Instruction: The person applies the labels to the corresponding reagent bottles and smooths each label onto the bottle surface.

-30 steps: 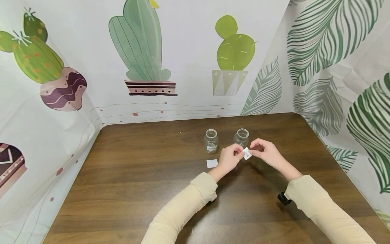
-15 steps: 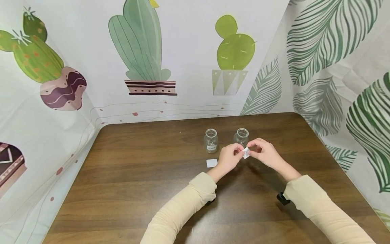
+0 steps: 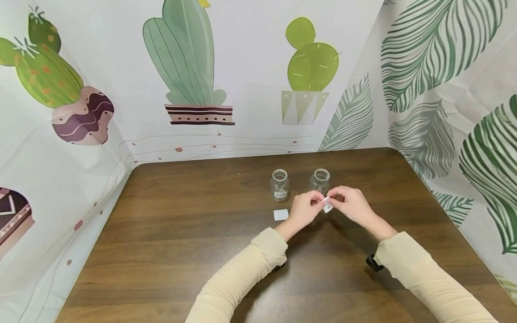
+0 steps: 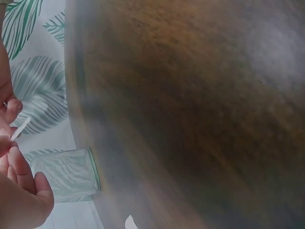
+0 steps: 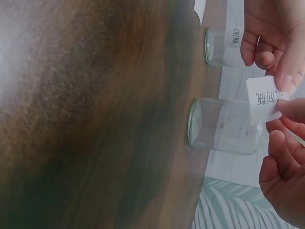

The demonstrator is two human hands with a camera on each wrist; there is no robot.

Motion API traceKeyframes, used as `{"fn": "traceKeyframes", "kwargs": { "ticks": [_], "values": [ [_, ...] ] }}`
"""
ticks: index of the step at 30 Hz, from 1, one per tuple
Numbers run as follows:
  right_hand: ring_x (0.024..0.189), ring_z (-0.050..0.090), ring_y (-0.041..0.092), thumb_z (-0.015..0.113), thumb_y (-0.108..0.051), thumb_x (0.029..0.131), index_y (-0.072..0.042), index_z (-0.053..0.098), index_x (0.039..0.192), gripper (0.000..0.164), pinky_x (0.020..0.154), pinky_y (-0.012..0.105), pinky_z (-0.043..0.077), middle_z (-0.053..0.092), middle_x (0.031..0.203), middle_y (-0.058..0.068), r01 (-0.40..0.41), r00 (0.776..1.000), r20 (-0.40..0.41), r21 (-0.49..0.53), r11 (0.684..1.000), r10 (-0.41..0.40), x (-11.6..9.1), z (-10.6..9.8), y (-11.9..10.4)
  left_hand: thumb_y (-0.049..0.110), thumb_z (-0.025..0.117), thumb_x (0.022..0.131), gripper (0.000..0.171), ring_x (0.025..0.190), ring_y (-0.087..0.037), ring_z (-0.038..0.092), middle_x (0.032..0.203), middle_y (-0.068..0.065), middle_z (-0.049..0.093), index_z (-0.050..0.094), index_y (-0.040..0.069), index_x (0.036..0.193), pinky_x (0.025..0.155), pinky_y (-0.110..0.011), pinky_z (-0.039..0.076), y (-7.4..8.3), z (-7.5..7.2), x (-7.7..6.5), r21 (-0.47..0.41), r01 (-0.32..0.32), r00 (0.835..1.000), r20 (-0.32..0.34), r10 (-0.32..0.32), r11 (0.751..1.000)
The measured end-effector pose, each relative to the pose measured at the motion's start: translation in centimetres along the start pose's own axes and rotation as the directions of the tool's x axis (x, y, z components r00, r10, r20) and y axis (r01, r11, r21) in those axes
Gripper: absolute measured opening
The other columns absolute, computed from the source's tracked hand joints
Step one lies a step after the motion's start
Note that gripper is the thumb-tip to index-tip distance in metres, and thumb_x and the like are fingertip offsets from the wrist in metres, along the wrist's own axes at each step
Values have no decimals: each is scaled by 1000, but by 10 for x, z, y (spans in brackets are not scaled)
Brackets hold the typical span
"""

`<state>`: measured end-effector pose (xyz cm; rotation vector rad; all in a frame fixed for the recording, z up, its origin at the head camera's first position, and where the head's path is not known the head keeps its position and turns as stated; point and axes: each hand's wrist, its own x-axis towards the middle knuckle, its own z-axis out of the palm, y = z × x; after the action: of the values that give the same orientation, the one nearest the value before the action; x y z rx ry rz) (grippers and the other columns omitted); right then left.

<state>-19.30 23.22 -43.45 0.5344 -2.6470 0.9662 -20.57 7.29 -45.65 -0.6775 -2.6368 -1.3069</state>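
Note:
A small white label (image 3: 327,206) with dark written characters is pinched between both hands, just in front of the right glass jar (image 3: 321,180). My left hand (image 3: 304,208) holds it by thumb and finger from the left. From the other side my right hand (image 3: 352,205) pinches it near its upper edge, the fingertips of both hands almost meeting. Close up in the right wrist view, the label (image 5: 262,101) shows its written face in front of the unlabelled jar (image 5: 221,125). To the left stands a second jar (image 3: 279,181), bearing a similar white label (image 3: 280,194).
A blank-looking white slip (image 3: 281,215) lies on the brown wooden table (image 3: 181,237), in front of the labelled jar. Behind the table hangs a white cloth (image 3: 254,67) printed with cacti and leaves. A black device (image 3: 374,263) sits under the right sleeve.
The right hand's fingertips have shifted left along the label, closer to the left hand's, and the label has turned in the grip. The left hand, jars and slip stay put.

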Motion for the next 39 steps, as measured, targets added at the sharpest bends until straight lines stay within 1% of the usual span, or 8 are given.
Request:
{"fn": "traceKeyframes", "kwargs": {
  "ticks": [2, 6, 9, 18, 24, 27, 32, 39],
  "values": [
    [52, 48, 11, 69, -3, 71, -1, 66, 82, 11, 47, 20, 39, 64, 71, 6, 4, 1000, -17, -13, 1000, -4, 0, 1, -1, 18, 64, 78, 7, 61, 1, 53, 74, 3, 67, 65, 12, 82, 57, -6, 38, 0, 0, 0, -11, 21, 1000, 4, -21, 1000],
    [53, 51, 7, 69, -3, 71, -2, 67, 82, 11, 47, 20, 41, 67, 71, 7, 12, 999, -44, -38, 999, -13, -1, 4, -1, 18, 64, 78, 7, 62, 1, 55, 75, 2, 68, 65, 11, 82, 58, -7, 39, 1, 0, 1, -35, 54, 999, 9, -54, 998],
    [53, 50, 5, 69, -4, 71, -2, 67, 82, 11, 47, 20, 40, 67, 71, 6, 12, 999, -53, -48, 999, -14, -1, 5, -2, 18, 64, 79, 7, 61, 1, 54, 74, 2, 67, 65, 12, 82, 57, -8, 38, 1, 0, 1, -50, 72, 997, 10, -71, 996],
    [51, 46, 3, 71, -3, 69, -6, 62, 75, 11, 46, 20, 38, 63, 65, 2, 8, 996, -87, -41, 999, -12, -3, 5, -2, 18, 65, 77, 7, 60, 1, 54, 72, 2, 67, 66, 11, 79, 56, -8, 38, 2, 1, 1, -57, 72, 997, -25, -74, 996],
    [55, 47, 8, 70, -1, 68, -11, 58, 69, 15, 51, 21, 39, 55, 65, -2, 26, 993, -114, -90, 996, -36, -3, 5, -1, 19, 64, 78, 9, 60, 1, 54, 73, 1, 68, 66, 11, 81, 56, -8, 39, 0, -1, 2, -74, 79, 997, -5, -80, 994],
    [55, 47, 10, 67, 2, 68, -13, 55, 66, 19, 51, 21, 38, 52, 63, -4, 30, 992, -123, -89, 996, -41, -3, 5, -1, 21, 63, 79, 12, 61, 1, 54, 74, 1, 68, 67, 11, 82, 56, -8, 39, -2, -2, 2, -93, 82, 997, 3, -82, 992],
    [54, 43, 5, 64, 6, 67, -14, 52, 65, 23, 49, 19, 36, 48, 62, -5, 53, 992, -113, -65, 997, -60, -3, 4, -1, 23, 61, 81, 16, 60, 1, 51, 74, 0, 68, 67, 10, 84, 56, -9, 39, -3, -5, 2, -99, 74, 997, 29, -71, 992],
    [54, 40, 1, 65, 7, 67, -12, 52, 66, 23, 48, 19, 36, 48, 62, -5, 80, 991, -108, -26, 997, -82, -4, 3, -1, 22, 59, 82, 12, 57, 3, 46, 69, 4, 65, 67, 13, 85, 54, -10, 37, -2, -7, 2, -92, 76, 995, 75, -69, 993]
  ]
}}
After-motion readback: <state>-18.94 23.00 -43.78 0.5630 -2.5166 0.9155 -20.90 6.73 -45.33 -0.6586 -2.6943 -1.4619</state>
